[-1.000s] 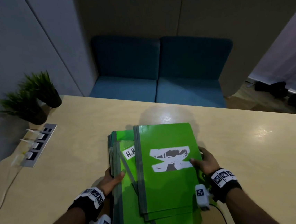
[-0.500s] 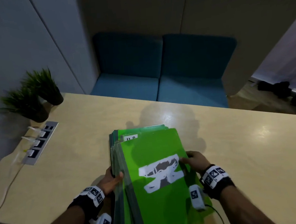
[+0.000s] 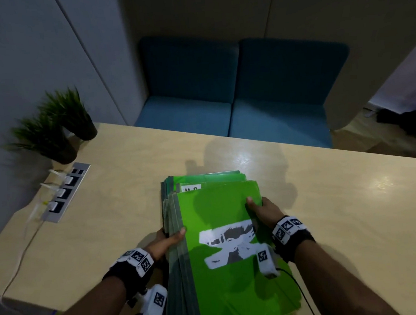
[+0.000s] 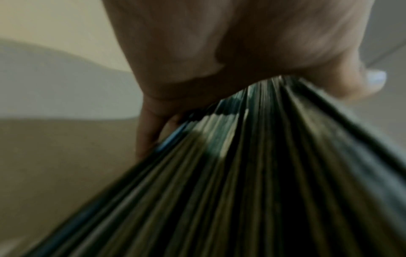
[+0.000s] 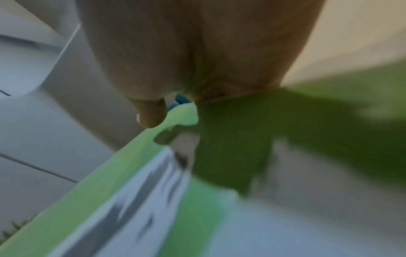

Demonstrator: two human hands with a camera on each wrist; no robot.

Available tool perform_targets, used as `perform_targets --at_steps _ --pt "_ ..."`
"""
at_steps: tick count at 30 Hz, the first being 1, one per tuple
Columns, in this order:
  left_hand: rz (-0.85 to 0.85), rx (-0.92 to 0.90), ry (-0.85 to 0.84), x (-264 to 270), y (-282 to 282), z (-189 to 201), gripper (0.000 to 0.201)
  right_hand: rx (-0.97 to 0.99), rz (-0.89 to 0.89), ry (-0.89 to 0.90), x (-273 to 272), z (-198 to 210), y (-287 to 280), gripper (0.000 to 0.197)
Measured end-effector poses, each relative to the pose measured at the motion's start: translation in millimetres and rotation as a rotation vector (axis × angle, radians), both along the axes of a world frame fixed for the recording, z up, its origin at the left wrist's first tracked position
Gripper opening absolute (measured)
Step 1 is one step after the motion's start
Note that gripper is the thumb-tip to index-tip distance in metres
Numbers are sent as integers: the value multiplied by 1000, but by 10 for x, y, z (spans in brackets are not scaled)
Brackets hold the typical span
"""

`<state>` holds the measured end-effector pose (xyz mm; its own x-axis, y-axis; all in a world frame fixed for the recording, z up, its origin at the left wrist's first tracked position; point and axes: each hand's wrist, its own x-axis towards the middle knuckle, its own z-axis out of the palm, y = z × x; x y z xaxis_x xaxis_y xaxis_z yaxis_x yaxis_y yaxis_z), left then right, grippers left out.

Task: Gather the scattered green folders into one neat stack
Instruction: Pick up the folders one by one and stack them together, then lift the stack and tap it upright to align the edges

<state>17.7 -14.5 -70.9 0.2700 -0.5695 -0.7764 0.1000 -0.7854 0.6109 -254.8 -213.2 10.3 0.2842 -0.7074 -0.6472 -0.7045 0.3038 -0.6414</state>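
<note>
While the left hand (image 3: 168,241) grips the left edge of the stack of green folders (image 3: 212,271), its thumb lies on top and its fingers go under the pile. The left wrist view shows the same hold from very near: the many folder edges (image 4: 252,165) fan out below the palm, with the thumb over them. The right hand (image 3: 264,211) holds the right edge of the top folder (image 3: 222,206), the thumb is pressed on the green cover and the other fingers are curled around the edge. In the right wrist view the picture is blurred, but the thumb (image 5: 151,114) is seen on the cover.

The top folder carries a white and grey torn label (image 3: 229,246) and sits a little lower than the folders under it, so a small white label (image 3: 190,187) of a lower folder shows at the far end. The stack lies at the near edge of the light wooden table (image 3: 347,220), and its near end reaches toward the person.

On the left part of the table there is a metal socket panel (image 3: 65,192) with white plugs, and behind it stand two small potted plants (image 3: 51,126). Beyond the table is a blue sofa (image 3: 241,90).
</note>
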Motion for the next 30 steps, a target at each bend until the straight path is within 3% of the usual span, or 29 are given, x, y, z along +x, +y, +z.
perform_targets --at_steps 2,5,8,10,12,16,18,19,22,23,27,30 --pt "3 -4 -17 -17 -25 43 133 28 -88 -19 26 -104 26 45" --pt "16 -42 -60 -208 -118 493 154 115 -147 -25 -22 -99 -37 46" --pt "76 -96 -13 -245 -124 588 158 277 -295 -363 -43 -95 -4 25" --pt "125 -128 31 -244 -123 594 160 357 -428 -578 -79 -189 63 44" --pt "162 -173 79 -254 -108 603 160 334 -443 -638 -121 -240 104 51" --pt "163 -243 69 -294 -128 719 158 308 -453 -676 -158 -154 85 23" --pt "129 -280 39 -310 -186 836 155 268 -462 -694 -138 -88 32 20" --pt "110 -303 25 -304 -237 899 151 240 -460 -710 -108 -15 -14 29" --pt "68 -419 -22 -288 -417 1112 137 109 -421 -745 -59 177 -213 83" --pt "51 -461 -49 -296 -479 1203 132 63 -410 -769 -41 289 -273 87" --pt "-52 -678 -219 -300 -626 1541 100 -150 -372 -871 -49 899 -423 75" --pt "-106 -751 -325 -295 -585 1644 109 -423 -284 -934 -168 1193 -435 70"
